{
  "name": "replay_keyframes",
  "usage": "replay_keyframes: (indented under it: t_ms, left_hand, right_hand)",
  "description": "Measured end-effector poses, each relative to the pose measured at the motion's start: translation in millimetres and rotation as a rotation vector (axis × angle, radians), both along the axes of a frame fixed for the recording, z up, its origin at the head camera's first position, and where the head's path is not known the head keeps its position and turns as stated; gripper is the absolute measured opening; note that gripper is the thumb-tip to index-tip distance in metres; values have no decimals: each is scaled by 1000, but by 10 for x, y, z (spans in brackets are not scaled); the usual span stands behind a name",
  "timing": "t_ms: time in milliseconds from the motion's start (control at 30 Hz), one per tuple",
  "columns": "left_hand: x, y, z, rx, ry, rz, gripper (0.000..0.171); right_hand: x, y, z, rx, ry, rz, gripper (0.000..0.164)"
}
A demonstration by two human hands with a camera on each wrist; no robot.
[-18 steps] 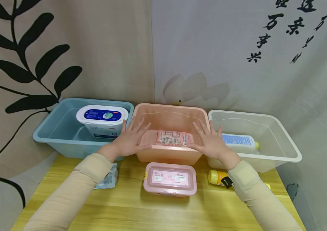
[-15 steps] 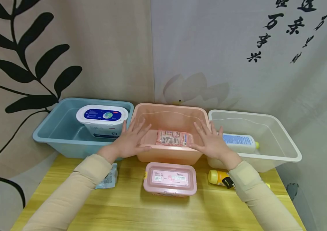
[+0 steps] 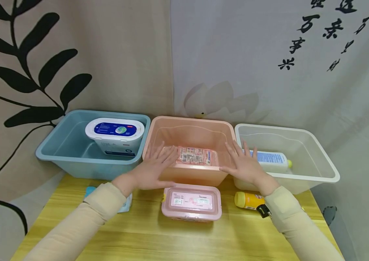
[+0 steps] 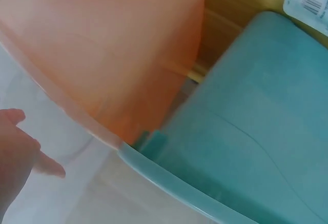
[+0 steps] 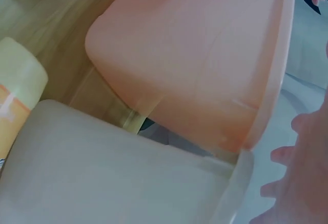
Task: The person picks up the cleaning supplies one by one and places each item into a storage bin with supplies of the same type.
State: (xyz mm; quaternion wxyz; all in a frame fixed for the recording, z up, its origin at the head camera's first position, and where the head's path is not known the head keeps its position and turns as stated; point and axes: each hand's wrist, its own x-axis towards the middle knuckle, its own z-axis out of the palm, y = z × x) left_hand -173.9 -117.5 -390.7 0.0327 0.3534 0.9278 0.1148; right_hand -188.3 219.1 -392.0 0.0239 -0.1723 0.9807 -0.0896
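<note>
The table is carrying a blue bin, an orange bin and a white bin; a packet, box and bottle are lying in front.

Spread hands, peach bin, pink box

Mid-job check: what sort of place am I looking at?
Probably a makeshift indoor sorting station: a blue bin, orange bin and white bin lined up on a wood-grain table, with a printed cloth behind. I can't tell which room.
</note>
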Motion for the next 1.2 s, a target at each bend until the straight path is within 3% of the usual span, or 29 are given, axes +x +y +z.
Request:
replay_keyframes:
  t_ms: [200,367,633,867,1200]
  left_hand:
    - [94,81,-23,58,-19,-86,89]
    - [152,148,-60,4,-24,-138,90]
    - [236,212,-130,-20,-6,-163,92]
    - [291,238,-217,-18,-46,-180,92]
    - [377,278,-344,-55,-15,-258,90]
  right_hand:
    - [17,68,-63,0,0,9,87]
    - [22,107,-108,11,-5,16,87]
    - [32,155,-186,7,-10,23,85]
    - [25,194,-253,10,-8,25,84]
    - [3,199,-272,19,4,31,85]
